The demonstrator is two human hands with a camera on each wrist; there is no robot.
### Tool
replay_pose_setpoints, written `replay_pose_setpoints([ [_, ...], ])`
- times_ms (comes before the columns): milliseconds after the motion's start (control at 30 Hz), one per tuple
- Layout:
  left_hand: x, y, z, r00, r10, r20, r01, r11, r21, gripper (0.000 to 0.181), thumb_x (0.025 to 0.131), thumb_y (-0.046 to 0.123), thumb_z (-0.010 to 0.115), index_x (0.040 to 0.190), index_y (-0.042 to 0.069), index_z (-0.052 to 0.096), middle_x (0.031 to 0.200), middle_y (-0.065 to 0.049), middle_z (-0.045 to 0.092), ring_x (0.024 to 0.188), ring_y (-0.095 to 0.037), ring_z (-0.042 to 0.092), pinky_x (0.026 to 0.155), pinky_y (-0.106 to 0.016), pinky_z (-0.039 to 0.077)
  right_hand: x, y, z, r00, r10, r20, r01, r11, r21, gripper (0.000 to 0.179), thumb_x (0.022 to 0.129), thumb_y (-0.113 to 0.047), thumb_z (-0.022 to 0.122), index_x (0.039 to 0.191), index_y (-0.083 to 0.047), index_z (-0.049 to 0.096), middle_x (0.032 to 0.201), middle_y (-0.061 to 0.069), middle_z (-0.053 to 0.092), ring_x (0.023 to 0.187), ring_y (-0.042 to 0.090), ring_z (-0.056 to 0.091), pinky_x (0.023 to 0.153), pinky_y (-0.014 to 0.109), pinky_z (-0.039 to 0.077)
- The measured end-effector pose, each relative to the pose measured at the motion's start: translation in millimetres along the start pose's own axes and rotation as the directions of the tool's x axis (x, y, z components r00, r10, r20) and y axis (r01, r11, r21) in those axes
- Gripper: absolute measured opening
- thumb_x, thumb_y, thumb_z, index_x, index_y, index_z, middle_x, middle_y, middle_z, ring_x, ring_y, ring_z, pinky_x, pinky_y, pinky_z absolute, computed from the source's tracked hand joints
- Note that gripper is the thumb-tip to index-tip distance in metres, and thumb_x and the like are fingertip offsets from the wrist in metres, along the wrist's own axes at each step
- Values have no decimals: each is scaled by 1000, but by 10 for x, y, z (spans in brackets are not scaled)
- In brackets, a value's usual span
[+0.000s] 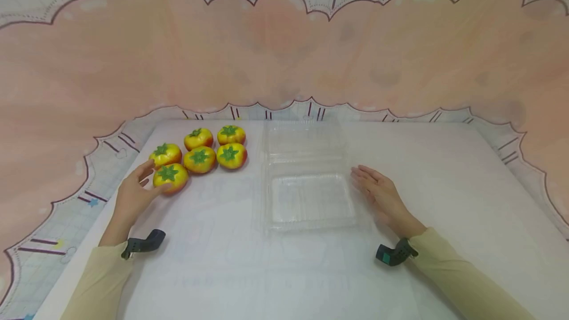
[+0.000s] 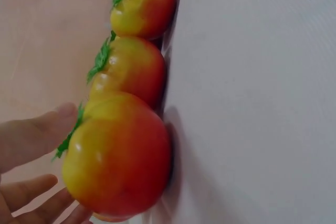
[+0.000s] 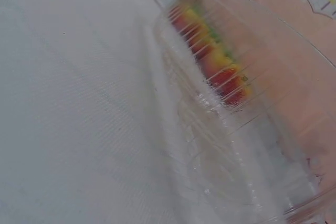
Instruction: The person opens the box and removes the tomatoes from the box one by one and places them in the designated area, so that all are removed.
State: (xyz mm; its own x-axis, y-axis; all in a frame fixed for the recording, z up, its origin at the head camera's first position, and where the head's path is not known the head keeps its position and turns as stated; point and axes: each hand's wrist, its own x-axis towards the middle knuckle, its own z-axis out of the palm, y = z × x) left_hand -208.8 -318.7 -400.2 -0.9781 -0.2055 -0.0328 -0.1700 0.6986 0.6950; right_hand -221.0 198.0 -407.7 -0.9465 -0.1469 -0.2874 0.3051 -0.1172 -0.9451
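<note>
Several yellow-red tomatoes with green leafy tops stand grouped at the table's left. My left hand (image 1: 133, 194) is at the front-left tomato (image 1: 170, 178), thumb and fingers spread around it. In the left wrist view, that tomato (image 2: 121, 156) rests on the table, the thumb near its green top and the other fingers beside it; firm contact cannot be made out. A clear plastic clamshell box (image 1: 311, 226) lies unfolded mid-table, lid side away from me. Beside its right edge, my right hand (image 1: 382, 196) has its fingers extended; whether they touch the box is unclear.
The white-covered table (image 1: 213, 260) has a patterned cloth (image 1: 284, 53) hanging behind it. More tomatoes (image 1: 232, 155) stand close together between the left hand and the box. Through the box wall (image 3: 262, 129), the right wrist view shows tomatoes beyond.
</note>
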Motion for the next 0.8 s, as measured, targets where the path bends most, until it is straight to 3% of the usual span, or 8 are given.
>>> replay_pose_setpoints([
  [133, 9, -12, 23, 999, 0, -47, 1, 1000, 30, 84, 88, 46, 60, 151, 13, 16, 152, -21, 27, 136, -41, 29, 109, -55, 31, -8, -16, 5, 1000, 16, -14, -16, 1000, 7, 60, 98, -15, 49, 149, -3, 19, 154, 10, 26, 126, -1, 47, 99, 14, 41],
  [300, -24, 126, 37, 991, 65, -120, -70, 996, -45, 76, 89, 31, 64, 150, 11, 22, 153, -20, 27, 138, -41, 27, 111, -56, 27, -8, -44, -16, 1000, -13, -8, 13, 1000, 23, 59, 99, -15, 46, 149, -1, 18, 155, 12, 23, 125, -2, 48, 103, 17, 39],
  [467, -81, 317, 57, 976, 112, -189, -124, 991, -53, 69, 89, 19, 64, 147, 9, 28, 150, -20, 33, 137, -39, 30, 111, -55, 29, 0, -78, -43, 999, -52, 8, 52, 998, 33, 60, 99, -13, 46, 148, 2, 15, 155, 15, 21, 128, 0, 45, 106, 19, 36],
  [667, -141, 570, 66, 974, 174, -145, -186, 980, -72, 69, 89, 16, 64, 147, 7, 28, 149, -22, 33, 136, -42, 30, 108, -59, 30, -16, -177, -61, 998, -68, 12, 68, 997, 25, 61, 99, -13, 44, 149, 1, 12, 156, 15, 19, 143, 19, 25, 107, 23, 34],
  [800, -140, 724, 111, 973, 210, -100, -217, 974, -63, 72, 87, 16, 66, 147, 7, 28, 148, -23, 33, 135, -44, 32, 107, -60, 31, -27, -297, -68, 997, -74, 5, 73, 996, 49, 64, 98, -16, 47, 150, -2, 11, 157, 12, 18, 144, 21, 23, 105, 21, 35],
])
